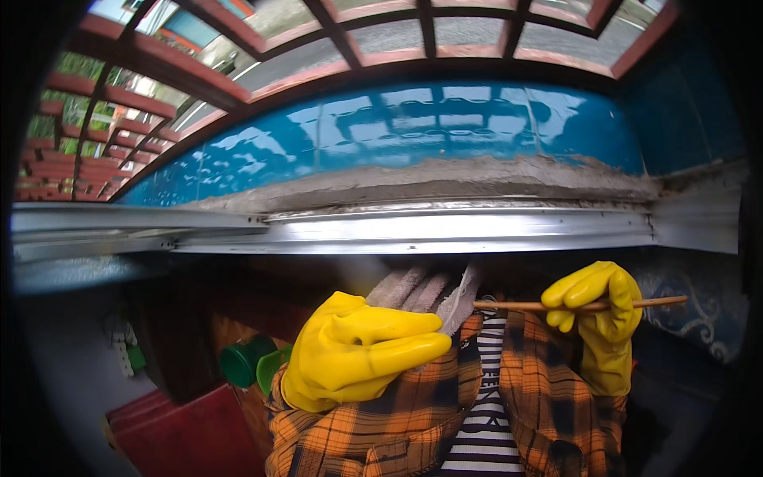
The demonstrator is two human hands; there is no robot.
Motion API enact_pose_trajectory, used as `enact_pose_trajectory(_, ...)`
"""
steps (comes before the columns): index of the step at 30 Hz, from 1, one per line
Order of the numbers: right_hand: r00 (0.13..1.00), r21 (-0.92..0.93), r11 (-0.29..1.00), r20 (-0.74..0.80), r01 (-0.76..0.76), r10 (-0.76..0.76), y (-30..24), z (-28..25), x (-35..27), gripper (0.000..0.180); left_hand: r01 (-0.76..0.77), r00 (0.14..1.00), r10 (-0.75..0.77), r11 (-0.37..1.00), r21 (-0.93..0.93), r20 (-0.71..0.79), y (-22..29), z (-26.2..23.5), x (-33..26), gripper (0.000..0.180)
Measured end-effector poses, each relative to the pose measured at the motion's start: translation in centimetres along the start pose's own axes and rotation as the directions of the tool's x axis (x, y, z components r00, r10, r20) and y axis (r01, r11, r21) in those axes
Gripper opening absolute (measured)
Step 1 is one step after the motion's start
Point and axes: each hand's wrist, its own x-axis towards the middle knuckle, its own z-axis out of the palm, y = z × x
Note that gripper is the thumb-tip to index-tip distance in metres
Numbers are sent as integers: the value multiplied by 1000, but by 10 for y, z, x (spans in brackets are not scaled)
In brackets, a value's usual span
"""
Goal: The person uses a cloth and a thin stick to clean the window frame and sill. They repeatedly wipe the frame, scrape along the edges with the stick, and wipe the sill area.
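Both my hands wear yellow rubber gloves. A pale greyish-pink cloth (462,303) is gripped in my left hand (362,346), with its folds showing beyond the glove and past the fingertips. Between the fingers and thumb of my right hand (594,298) lies a thin wooden stick (513,305), held level. Its left end comes close to the hanging edge of the cloth; whether they touch I cannot tell. Just beyond both hands runs the silver aluminium window track (445,230), which neither glove touches.
Past the track lie a rough cement strip (477,179) and a glossy blue tiled ledge (350,135). A red-brown window grille (334,36) closes off the far side, with a road outside. At lower left are a dark red box-like piece (187,429) and a green round container (241,362).
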Motion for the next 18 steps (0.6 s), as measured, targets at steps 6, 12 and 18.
enact_pose_trajectory(6, 982, -95, 982, 77, -165, 172, -6, 43, 31, 57, 14, 988, 4, 994, 112, -152, 17, -11, -17, 29)
enact_pose_trajectory(12, 981, -61, 992, 153, -110, 118, -13, 84, 80, 47, 127, 812, 140, 905, 406, -567, 38, -16, -37, 29)
enact_pose_trajectory(18, 790, -331, 834, 297, -442, 536, -27, 126, 128, 51, 196, 662, 280, 831, 521, -695, 34, -39, -51, 16)
